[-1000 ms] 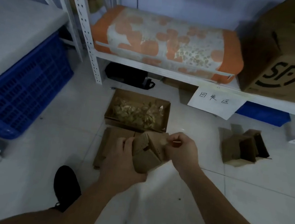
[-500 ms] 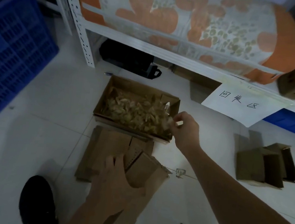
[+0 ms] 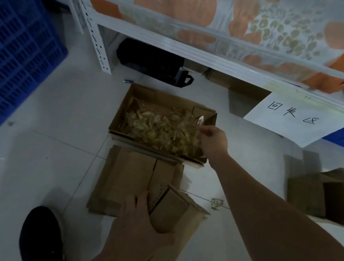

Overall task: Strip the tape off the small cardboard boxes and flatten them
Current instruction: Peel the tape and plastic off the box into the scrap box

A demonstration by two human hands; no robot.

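Right hand (image 3: 213, 142) now reaches further over scrap tray (image 3: 121, 111), fingers pinched, tape unclear. Left hand (image 3: 133, 223) grasps small box (image 3: 170, 210). Risk: sticky strip clings to fingertips, misses tray.

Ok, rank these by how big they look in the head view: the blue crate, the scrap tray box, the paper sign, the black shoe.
1. blue crate, cut off by the frame
2. scrap tray box
3. paper sign and black shoe: alike, and the shoe is nearer the camera, so unranked.

We read three handwritten black characters, 回收区, on a white paper sign (image 3: 296, 119) hanging from the shelf edge (image 3: 198, 53) at far right.
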